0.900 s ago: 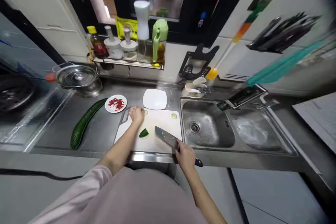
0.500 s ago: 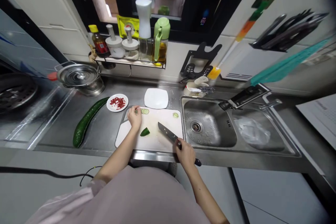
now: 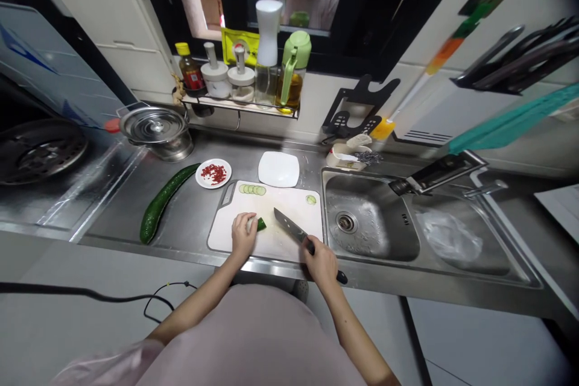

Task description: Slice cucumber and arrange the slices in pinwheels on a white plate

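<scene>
My right hand (image 3: 321,260) is wrapped round the black handle of a kitchen knife (image 3: 290,224), its blade pointing up and left over the white cutting board (image 3: 275,242). My left hand (image 3: 244,231) has its fingers closed on a short cucumber piece (image 3: 261,224), whose right end shows beyond them. Along the board's far left edge lies a row of thin cucumber slices (image 3: 252,190). A small cucumber end piece (image 3: 311,199) rests near the far right corner. The long whole cucumber (image 3: 165,200) lies on the counter left of the board.
Behind the board stand a white square plate (image 3: 278,169) and a small plate of chopped red bits (image 3: 213,183). A steel sink (image 3: 371,217) adjoins on the right. Left are a lidded pot (image 3: 158,132) and a frying pan (image 3: 38,151). A shelf (image 3: 244,105) holds bottles and jars.
My left hand has left the row of slices, moved toward me and closed on the cucumber piece. The knife stays in my right hand, nearly in place. The view has shifted slightly.
</scene>
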{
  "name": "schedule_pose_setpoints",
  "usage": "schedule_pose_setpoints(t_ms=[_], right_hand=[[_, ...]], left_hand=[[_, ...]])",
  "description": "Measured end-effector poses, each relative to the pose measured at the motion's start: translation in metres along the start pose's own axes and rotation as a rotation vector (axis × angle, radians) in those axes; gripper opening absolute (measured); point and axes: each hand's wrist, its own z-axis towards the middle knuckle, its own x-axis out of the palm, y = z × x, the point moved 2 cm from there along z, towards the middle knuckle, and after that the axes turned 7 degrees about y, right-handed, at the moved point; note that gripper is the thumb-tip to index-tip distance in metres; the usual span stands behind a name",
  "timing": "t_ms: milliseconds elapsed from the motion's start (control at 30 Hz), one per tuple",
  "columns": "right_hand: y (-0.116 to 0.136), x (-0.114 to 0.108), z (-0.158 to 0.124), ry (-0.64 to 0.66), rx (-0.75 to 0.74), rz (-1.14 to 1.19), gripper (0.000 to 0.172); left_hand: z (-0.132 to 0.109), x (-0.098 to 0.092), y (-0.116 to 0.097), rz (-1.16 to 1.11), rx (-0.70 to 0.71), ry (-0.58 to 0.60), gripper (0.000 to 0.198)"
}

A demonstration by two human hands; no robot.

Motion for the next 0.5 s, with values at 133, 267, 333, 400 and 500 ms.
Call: schedule_pose_setpoints(t_ms=[133, 267, 333, 400, 500], right_hand=[[0.002, 0.000, -0.002, -0.009, -0.014, 0.007, 0.033], [0.002, -0.001, -0.005, -0.016, -0.009, 0.007, 0.031], [0.002, -0.001, -0.007, -0.018, 0.002, 0.008, 0.029], [0.001, -0.001, -0.008, -0.016, 0.008, 0.007, 0.027], [0.000, -0.002, -0.011, -0.008, 0.015, 0.001, 0.026]], left_hand=[[-0.007, -0.001, 0.002, 0.051, 0.081, 0.046, 0.016], [-0.011, 0.000, 0.007, 0.087, 0.118, 0.063, 0.017], [-0.012, 0.000, 0.010, 0.101, 0.126, 0.071, 0.017], [-0.012, 0.001, 0.013, 0.114, 0.129, 0.079, 0.017], [-0.013, 0.001, 0.014, 0.126, 0.137, 0.099, 0.018]])
